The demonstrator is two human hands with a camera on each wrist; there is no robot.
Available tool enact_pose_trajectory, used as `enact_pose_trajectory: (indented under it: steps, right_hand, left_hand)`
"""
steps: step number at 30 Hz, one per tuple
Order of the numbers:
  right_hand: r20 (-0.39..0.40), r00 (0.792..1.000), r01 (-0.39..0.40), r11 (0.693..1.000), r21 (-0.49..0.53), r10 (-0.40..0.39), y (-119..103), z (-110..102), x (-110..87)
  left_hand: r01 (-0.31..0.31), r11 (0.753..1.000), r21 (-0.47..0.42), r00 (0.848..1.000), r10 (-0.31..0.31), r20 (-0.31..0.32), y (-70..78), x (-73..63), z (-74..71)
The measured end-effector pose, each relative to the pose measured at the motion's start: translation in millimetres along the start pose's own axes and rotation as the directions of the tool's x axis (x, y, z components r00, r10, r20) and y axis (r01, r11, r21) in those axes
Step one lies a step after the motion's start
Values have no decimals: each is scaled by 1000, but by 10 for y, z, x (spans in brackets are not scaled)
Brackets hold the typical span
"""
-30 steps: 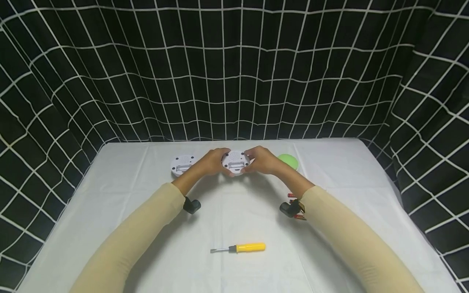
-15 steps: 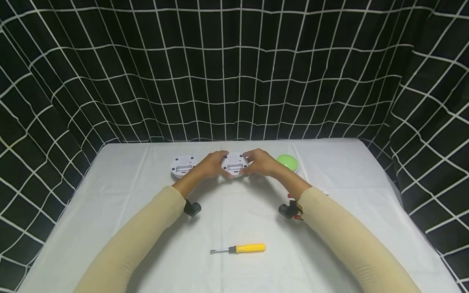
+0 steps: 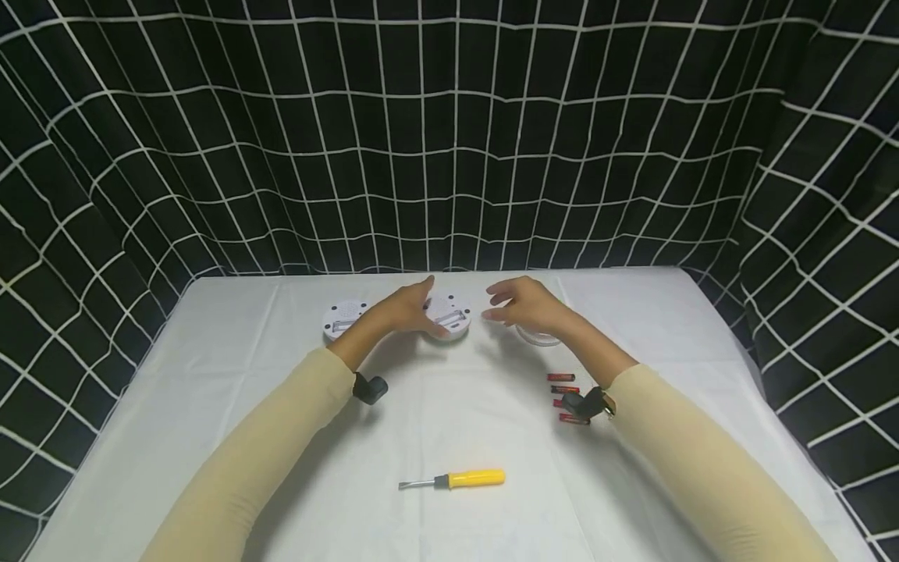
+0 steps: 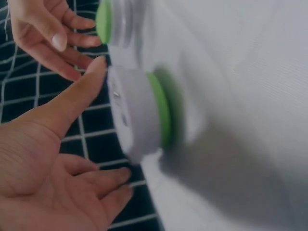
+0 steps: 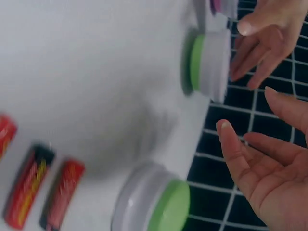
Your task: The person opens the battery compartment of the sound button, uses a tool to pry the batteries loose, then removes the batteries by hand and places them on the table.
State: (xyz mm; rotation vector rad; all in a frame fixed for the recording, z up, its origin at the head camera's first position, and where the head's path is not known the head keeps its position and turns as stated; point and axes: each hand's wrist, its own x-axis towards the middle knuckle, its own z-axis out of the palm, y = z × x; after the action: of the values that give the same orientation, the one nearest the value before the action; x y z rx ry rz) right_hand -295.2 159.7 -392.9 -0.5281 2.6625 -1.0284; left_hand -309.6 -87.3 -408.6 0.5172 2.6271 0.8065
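A round white push light lies dome-down mid-table, its base and battery slot facing up. Its green dome shows beneath it in the left wrist view. My left hand is spread beside its left edge, thumb and fingers apart and not curled round it. To the right, my right hand hovers with loosely bent fingers and holds nothing. Below that hand is a second push light, mostly hidden in the head view; its green dome faces up in the right wrist view.
Another white push light lies base-up on the left, with a pink part underneath. Several red batteries lie near my right wrist. A yellow-handled screwdriver rests toward the front. Behind the white table hangs a black gridded cloth.
Both hands held the middle push light earlier. My right hand has let go and moved right, over the green-domed light. My left hand has loosened, its fingers spreading beside the middle light.
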Motion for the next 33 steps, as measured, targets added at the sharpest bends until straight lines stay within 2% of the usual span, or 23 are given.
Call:
enact_pose_trajectory:
  steps: [4,6,10,12,14,17,20,25,29,33]
  right_hand:
    - [-51,999,4,999,-40,-6,59,-178,-105]
    - [-70,997,-18,999,-51,14,85,-261,-159]
    - [-99,994,-56,997,-52,51,193,-391,-237]
    - [-126,990,-66,996,-60,58,267,-434,-263]
    - [-161,985,-75,994,-78,62,343,-461,-284]
    - [-207,976,-94,991,-100,71,454,-481,-301]
    - [-226,970,-125,984,-129,93,547,-481,-312]
    - [-170,970,-202,965,-165,174,673,-436,-331]
    - [-109,966,-248,958,-141,234,724,-375,-345]
    - [-75,967,-251,961,-120,243,742,-337,-355]
  left_hand:
    - [-62,997,-44,994,57,-94,211,43,12]
    - [-93,993,-70,990,84,-112,331,81,48]
    - [-153,982,-115,986,145,-76,532,174,174]
    - [-170,971,-166,985,165,-47,605,236,261]
    - [-162,960,-228,987,163,-15,670,297,354]
    - [-114,946,-302,992,125,20,762,381,489]
    - [-59,955,-290,997,72,36,847,443,606]
    - [-7,962,-272,996,30,82,923,533,786]
    - [-8,957,-291,991,46,124,924,567,919]
    - [-16,951,-307,988,62,142,935,556,1011]
